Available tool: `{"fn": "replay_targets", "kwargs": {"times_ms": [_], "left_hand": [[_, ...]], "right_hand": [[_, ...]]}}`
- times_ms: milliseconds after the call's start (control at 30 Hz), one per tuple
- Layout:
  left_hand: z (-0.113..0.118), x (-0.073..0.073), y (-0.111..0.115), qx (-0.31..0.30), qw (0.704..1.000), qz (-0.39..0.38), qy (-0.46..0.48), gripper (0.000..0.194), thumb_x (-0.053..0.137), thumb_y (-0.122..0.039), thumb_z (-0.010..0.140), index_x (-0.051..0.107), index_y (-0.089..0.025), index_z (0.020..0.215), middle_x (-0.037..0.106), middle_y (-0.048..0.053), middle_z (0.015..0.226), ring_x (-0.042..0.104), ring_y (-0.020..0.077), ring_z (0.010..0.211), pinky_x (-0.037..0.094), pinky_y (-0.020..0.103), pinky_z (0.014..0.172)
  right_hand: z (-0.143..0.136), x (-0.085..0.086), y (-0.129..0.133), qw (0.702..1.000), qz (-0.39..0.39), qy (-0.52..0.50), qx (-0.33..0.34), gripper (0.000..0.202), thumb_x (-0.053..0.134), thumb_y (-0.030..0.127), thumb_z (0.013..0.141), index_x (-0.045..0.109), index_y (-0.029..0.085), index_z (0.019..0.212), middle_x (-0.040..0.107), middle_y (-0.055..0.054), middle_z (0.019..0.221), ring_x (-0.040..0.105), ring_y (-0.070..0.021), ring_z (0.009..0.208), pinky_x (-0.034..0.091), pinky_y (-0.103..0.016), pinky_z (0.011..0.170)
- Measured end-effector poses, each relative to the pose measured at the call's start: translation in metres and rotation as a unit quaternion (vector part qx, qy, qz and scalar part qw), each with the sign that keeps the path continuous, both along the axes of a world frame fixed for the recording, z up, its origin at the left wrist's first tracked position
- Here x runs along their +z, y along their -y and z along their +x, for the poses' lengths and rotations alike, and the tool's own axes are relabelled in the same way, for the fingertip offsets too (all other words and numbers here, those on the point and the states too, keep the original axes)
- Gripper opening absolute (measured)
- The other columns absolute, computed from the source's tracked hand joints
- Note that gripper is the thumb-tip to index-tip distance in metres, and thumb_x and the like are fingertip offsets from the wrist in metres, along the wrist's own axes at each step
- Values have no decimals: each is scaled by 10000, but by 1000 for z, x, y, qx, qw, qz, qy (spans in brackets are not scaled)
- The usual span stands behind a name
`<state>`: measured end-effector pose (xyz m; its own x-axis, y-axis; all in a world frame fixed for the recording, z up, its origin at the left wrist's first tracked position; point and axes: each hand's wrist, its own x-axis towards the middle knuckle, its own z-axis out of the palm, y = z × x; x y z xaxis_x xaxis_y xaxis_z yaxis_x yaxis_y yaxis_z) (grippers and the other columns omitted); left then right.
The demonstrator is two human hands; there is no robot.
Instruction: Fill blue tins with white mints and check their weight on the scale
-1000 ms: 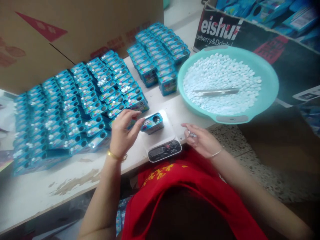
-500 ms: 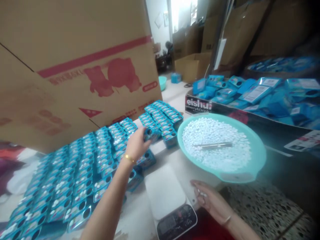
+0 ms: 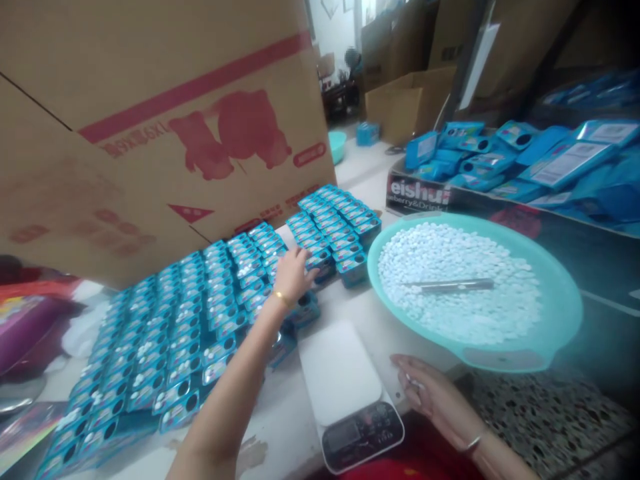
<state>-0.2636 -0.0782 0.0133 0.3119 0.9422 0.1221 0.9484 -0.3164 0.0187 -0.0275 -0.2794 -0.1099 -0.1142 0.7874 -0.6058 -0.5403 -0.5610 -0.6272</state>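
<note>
**Left hand at the far stack of tins**

The left hand (image 3: 294, 273) reaches across the rows of blue tins (image 3: 165, 340) to the far stack of tins (image 3: 336, 227), fingers spread on its near edge; whether they clamp a tin cannot be told. The right hand (image 3: 433, 399) rests palm up beside the scale (image 3: 345, 387), curled loosely around a few white tablets (image 3: 414, 383). Judged best: keep that palm level, and touch one tin without nudging its neighbours.
</note>
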Motion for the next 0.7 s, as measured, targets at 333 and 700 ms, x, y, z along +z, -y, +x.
{"fn": "replay_targets", "kwargs": {"times_ms": [333, 700], "left_hand": [[-25, -13, 87, -50, 993, 0, -102, 130, 534, -280, 875, 637, -210, 839, 525, 100, 1259, 454, 299, 1139, 365, 467, 916], [20, 46, 159, -143, 986, -77, -45, 104, 514, -292, 890, 537, -193, 911, 616, 59, 900, 590, 188, 774, 411, 301, 643]], "right_hand": [[5, 3, 0, 1000, 15, -8, 17, 337, 782, 378, 683, 695, 170, 934, 549, 27, 641, 391, -40, 444, 240, -154, 366], [11, 22, 13, 997, -13, -67, -29, 118, 703, 200, 747, 693, 106, 818, 689, -76, 702, 662, -133, 607, 520, -194, 519]]}}
